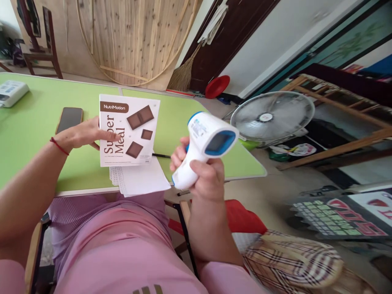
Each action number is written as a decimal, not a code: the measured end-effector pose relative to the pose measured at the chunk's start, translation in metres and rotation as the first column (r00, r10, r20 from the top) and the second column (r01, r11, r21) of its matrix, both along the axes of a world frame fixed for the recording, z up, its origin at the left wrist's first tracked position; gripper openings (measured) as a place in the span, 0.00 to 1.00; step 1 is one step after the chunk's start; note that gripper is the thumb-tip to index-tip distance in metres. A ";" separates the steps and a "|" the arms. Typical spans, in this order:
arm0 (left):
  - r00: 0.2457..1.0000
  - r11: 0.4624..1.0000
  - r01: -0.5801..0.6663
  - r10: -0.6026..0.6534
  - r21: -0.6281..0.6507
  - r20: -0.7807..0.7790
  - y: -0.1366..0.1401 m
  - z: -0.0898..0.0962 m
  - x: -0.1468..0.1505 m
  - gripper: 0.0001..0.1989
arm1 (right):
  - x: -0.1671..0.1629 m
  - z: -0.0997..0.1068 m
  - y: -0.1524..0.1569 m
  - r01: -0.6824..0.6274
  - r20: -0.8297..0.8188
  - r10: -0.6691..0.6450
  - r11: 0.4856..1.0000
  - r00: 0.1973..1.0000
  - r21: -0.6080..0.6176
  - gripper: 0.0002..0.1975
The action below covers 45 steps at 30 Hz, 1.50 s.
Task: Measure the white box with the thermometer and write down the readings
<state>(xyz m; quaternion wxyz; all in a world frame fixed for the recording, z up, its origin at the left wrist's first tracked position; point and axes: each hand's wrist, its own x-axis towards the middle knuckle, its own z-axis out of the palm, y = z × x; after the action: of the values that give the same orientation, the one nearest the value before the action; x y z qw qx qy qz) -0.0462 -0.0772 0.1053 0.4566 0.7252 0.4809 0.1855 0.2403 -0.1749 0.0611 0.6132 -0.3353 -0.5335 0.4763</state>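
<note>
My left hand (88, 134) grips the left side of a white box (131, 143) printed "NutriMotion Super Meal" with brown chocolate squares, thumb across its front. The box is held upright above the green table. In my right hand (208, 175) is a white and blue infrared thermometer (199, 139), raised to the right of the box. Its small dark screen faces me, and my fingers wrap round its handle. White paper sheets (143, 179) lie below the box at the table's near edge. A black pen (161, 155) shows partly beside them.
On the green table (27, 139) lie a dark phone (70, 119) and, far left, a white device (12, 93). A standing fan (272, 116) is beyond the table's right end. A plaid-covered seat (294, 261) and a printed board (339, 216) are at lower right.
</note>
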 end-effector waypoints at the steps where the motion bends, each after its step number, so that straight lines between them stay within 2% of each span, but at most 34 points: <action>1: 1.000 1.000 0.009 -0.009 -0.010 -0.011 0.000 0.000 0.000 0.34 | -0.010 -0.001 -0.011 -0.069 -0.080 0.065 0.996 0.995 -0.047 0.18; 4: 1.000 1.000 0.014 -0.014 -0.027 -0.027 -0.001 -0.001 0.001 0.36 | -0.037 -0.014 -0.032 -0.280 -0.223 0.237 0.942 0.946 -0.185 0.21; 6: 1.000 0.999 0.007 -0.008 -0.035 -0.023 -0.001 0.000 0.002 0.37 | -0.049 -0.025 -0.037 -0.347 -0.240 0.286 0.896 0.928 -0.277 0.23; 9: 1.000 0.999 -0.002 0.002 -0.050 -0.018 -0.002 0.000 0.003 0.37 | -0.060 -0.036 -0.035 -0.339 -0.226 0.269 0.864 0.936 -0.372 0.25; 14: 0.999 0.996 0.042 -0.041 -0.074 0.020 -0.001 -0.002 0.003 0.36 | -0.069 -0.036 -0.025 -0.279 -0.250 0.181 0.852 0.951 -0.444 0.22; 23: 0.996 0.995 0.092 -0.093 0.026 0.006 0.001 -0.003 0.001 0.32 | -0.076 -0.040 -0.025 -0.259 -0.260 0.148 0.844 0.954 -0.469 0.17; 31: 0.995 0.994 0.099 -0.099 0.041 0.008 0.002 -0.004 0.000 0.34 | -0.082 -0.036 -0.028 -0.242 -0.246 0.138 0.851 0.959 -0.466 0.14; 40: 0.994 0.993 0.110 -0.112 0.044 0.022 0.002 -0.004 0.000 0.31 | -0.082 -0.038 -0.028 -0.251 -0.216 0.170 0.862 0.961 -0.440 0.14; 45: 0.994 0.995 0.098 -0.099 0.017 0.045 0.002 -0.004 0.000 0.34 | -0.080 -0.040 -0.029 -0.271 -0.219 0.193 0.867 0.956 -0.418 0.13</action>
<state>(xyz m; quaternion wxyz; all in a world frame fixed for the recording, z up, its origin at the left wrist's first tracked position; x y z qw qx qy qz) -0.0462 -0.0750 0.1010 0.4707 0.7470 0.4326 0.1827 0.1599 -0.2039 0.0208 0.5020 -0.3575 -0.3929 0.6825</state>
